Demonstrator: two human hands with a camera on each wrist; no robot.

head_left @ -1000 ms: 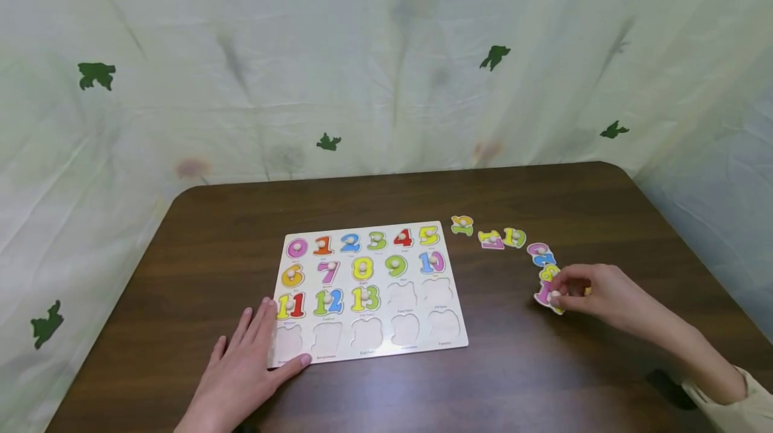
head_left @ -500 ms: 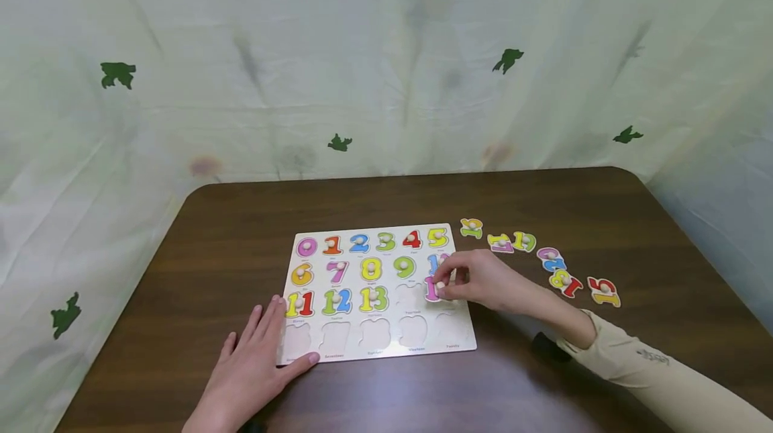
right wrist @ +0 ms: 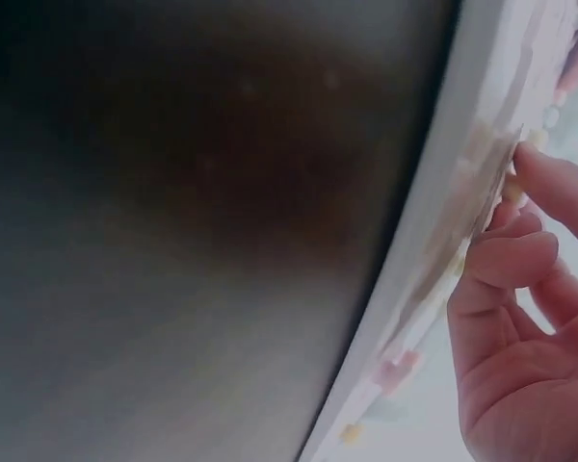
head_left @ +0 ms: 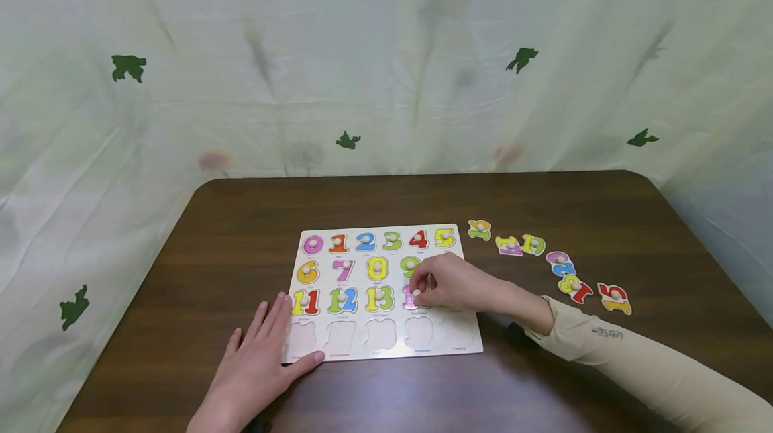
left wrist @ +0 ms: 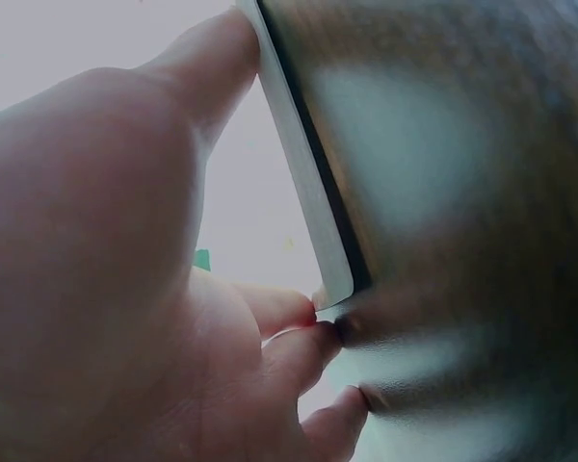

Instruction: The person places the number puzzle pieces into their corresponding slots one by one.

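A white number puzzle board (head_left: 439, 347) lies on the brown table, with knobbed number pieces in its upper rows and several bare recesses below. My left hand (head_left: 250, 362) rests at the board's lower left corner, fingers spread along the left edge and thumb on the front edge. In the left wrist view the thumb (left wrist: 222, 67) lies against the board's side. My right hand (head_left: 454, 283) pinches the white knob of a number puzzle piece (head_left: 407, 297) at the "Fourteen" place, right of the 13 piece (head_left: 380, 298). Its pink 1 shows; the fingers hide the rest.
Loose number pieces lie in an arc to the right of the board: an orange-green one (head_left: 480, 230), a yellow-pink one (head_left: 509, 246), a green-yellow one (head_left: 534, 245), a purple-blue one (head_left: 560, 264), an 18 piece (head_left: 576, 289) and a 15 piece (head_left: 614, 299). A pale curtain (head_left: 386, 84) hangs behind.
My right hand has picked up the pink-1 piece from the loose ones at right and carried it left over the board to the "Fourteen" place. My left hand stays at the board's corner.
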